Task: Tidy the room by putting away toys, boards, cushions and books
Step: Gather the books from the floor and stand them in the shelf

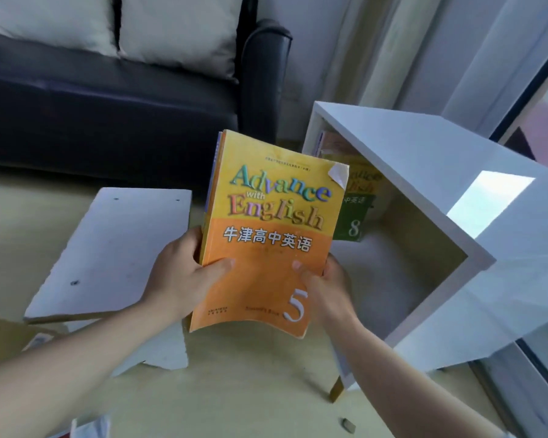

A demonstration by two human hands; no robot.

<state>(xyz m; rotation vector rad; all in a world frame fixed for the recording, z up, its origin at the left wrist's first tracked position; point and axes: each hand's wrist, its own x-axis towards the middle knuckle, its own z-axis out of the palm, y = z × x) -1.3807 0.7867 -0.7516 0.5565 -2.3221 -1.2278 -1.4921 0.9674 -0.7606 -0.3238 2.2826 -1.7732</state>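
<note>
Squarely in the middle of the head view, an orange-and-yellow paperback textbook (266,235), titled "Advance with English" and marked with a large 5, is held upright and slightly tilted, its cover facing the camera. The left hand (178,270) grips its lower left edge at the spine, thumb laid across the cover and fingers curled behind. The right hand (329,286) grips the lower right edge in the same way, so both hands are clamped on the one book, apart from each other with the cover between them. The cover's top right corner is peeling and curled, and a bluish edge shows behind the spine; whether that is a second book I cannot tell. Just beyond the right hand stands a white box-shaped wooden cabinet (424,159) with its open side turned towards the hands. Inside it, at the back left, a green-and-yellow paperback book (353,216) marked 8 stands upright. To the left of the left hand a white flat board (114,248) lies on the beige floor (234,390). Well beyond both hands sits a dark leather sofa (108,99) with two cream fabric cushions (178,26) leaning against its back. Near the lower edge, below the right forearm, a small grey object (348,425) lies on the floor.
</note>
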